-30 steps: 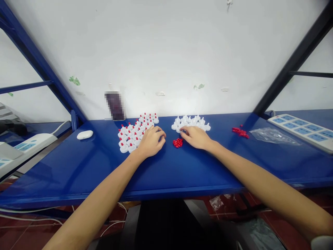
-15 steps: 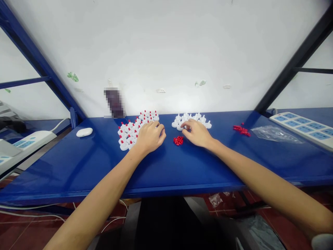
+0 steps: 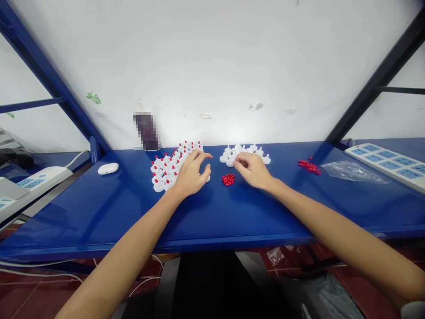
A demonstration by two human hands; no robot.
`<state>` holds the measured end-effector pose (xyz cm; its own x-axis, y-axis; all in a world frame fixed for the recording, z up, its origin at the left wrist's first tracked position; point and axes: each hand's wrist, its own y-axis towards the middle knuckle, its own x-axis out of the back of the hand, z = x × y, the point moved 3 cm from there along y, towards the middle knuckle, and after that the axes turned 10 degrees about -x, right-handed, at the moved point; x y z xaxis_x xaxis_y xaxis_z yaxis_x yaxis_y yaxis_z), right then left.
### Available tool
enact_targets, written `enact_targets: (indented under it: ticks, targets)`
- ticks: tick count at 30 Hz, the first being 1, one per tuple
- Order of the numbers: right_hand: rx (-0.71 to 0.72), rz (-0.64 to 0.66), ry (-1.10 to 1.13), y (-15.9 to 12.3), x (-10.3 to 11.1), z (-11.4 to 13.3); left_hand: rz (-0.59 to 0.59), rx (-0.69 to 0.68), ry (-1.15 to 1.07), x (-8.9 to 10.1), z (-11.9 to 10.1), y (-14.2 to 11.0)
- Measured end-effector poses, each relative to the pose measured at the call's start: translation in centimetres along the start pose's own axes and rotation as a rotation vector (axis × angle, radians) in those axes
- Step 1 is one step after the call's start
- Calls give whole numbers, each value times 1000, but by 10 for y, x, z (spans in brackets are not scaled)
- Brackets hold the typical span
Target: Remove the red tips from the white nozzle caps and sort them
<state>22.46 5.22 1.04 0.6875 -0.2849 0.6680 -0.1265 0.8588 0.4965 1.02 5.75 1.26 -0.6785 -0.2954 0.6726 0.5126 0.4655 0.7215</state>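
White caps without red tips (image 3: 266,159) stand in a loose cluster toward the back of the blue table (image 3: 212,221), spouts up. My right hand (image 3: 254,170) is at their near edge, thumb and index drawn narrow; can't tell if anything is pinched between them. Small red pile (image 3: 228,179) on the bare blue between my hands, just beside the right one.

White caps with red tips (image 3: 159,184) fill a bigger patch on the left, packed close, upright. My left hand (image 3: 191,175) is over their right side, thumb and fingers spread wide in a curve; a bit of white shows right by the thumb.

Farther right I get a second red pile (image 3: 309,167), then a clear plastic bag (image 3: 353,171) lying flat, then a white power strip (image 3: 392,164) with blue sockets. Left end: white oval case (image 3: 108,168), another power strip (image 3: 35,184) beyond the table.

Table surface is glossy. Behind it, white wall (image 3: 212,66), scuffed, green patches; pixelated dark rectangle (image 3: 148,131) at its foot. Metal frame bars slope at both sides. Red tiled floor (image 3: 26,292) below, with pale cables.
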Motion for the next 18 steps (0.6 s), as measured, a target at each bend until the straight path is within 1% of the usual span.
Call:
enact_targets:
  ticks: [5,9,11,13,15,18]
  targets:
    - [11,37,8,-4,-4,3,186,99,170,2,5,-1]
    - [-6,77,17,-6,-5,5,316,141,259,-3,4,-3]
    - [-14,87,6,-7,-6,5,401,109,265,-9,2,-5]
    - [-17,99,3,-7,-8,5,473,30,211,-16,0,-7]
    - [-23,110,22,-7,-9,3,487,-48,116,-21,-2,-9]
    - [-35,126,65,-8,-11,2,400,-88,11,-22,-3,-8]
